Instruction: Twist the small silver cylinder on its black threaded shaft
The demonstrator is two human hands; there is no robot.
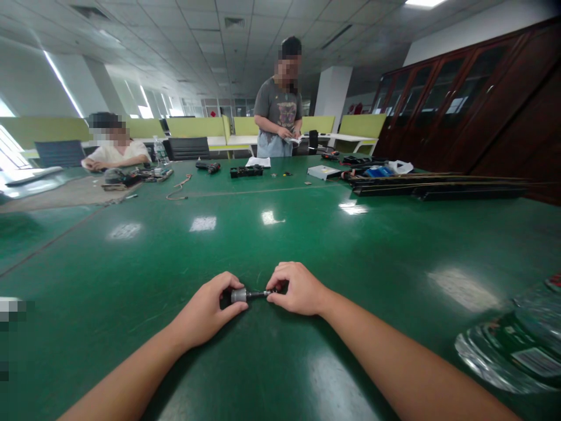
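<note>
Two bare hands are working close together over a shiny green tabletop [263, 251], low and central in the view. Between them a small metal part [239, 295] is lying level, with a grey cylinder forming its left end and a thin, dark shaft pointing right.

The left hand [205, 310] is curling around the cylinder, thumb on the near side and fingers on the far side, opening only as wide as the metal. The right hand [298, 289] is pinching the shaft's far end, thumb and fingertips nearly meeting. The fingers are hiding the tip, so whether a separate piece is sitting there is impossible to tell.

The step in hand seems to be fine work at the shaft's tip, with the left hand steadying the body. The next move is probably calling for a firm left grip, light right fingertips, and both ends staying in line.

A clear bottle [511, 351] with a green label is resting beyond the right forearm, well apart from the part. Across the tabletop, one person [278, 117] is standing and a second person [120, 153] is sitting farther left.
</note>
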